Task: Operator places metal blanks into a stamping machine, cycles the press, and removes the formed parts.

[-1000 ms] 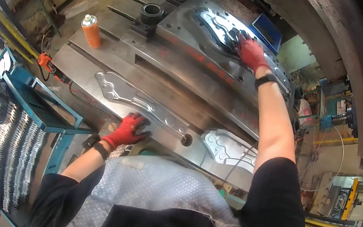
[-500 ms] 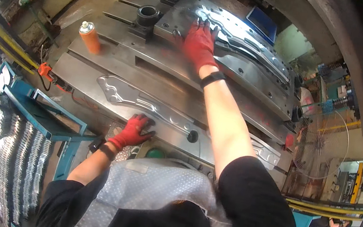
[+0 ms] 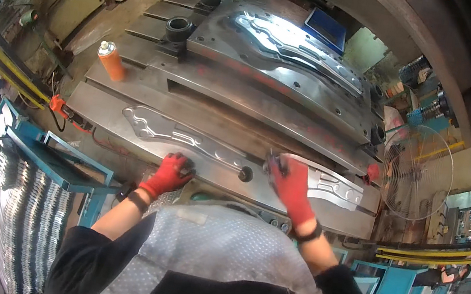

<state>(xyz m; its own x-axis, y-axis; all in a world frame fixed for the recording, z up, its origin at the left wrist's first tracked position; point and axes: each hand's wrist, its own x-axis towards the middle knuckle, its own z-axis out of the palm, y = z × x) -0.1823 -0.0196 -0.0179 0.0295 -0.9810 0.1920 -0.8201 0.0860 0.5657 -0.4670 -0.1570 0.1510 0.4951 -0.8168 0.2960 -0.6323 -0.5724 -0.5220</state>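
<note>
My left hand point(image 3: 169, 174), in a red glove with dark fingertips, rests at the near edge of the press bed point(image 3: 99, 99), thumb apart from the loosely bent fingers. Just beyond it lies a long stamped metal panel point(image 3: 180, 137) with a dark round knob or hole at its right end. My right hand point(image 3: 293, 192), gloved alike, is over the left end of a second stamped panel point(image 3: 335, 188). Its fingertips are blurred, and whether they grip that panel cannot be made out. A third shiny panel point(image 3: 290, 49) sits on the die block point(image 3: 244, 63) farther back.
An orange spray can point(image 3: 112, 62) stands on the bed at left. Two dark round guide bushings point(image 3: 179, 29) rise left of the die. A blue tray point(image 3: 325, 29) lies behind it. Stacked metal parts point(image 3: 27, 217) fill a teal rack at left; a wire-guarded fan point(image 3: 418, 173) stands right.
My right hand has come back from the panel on the die to the left end of the right-hand panel on the bed. My left hand has stayed nearly in place.
</note>
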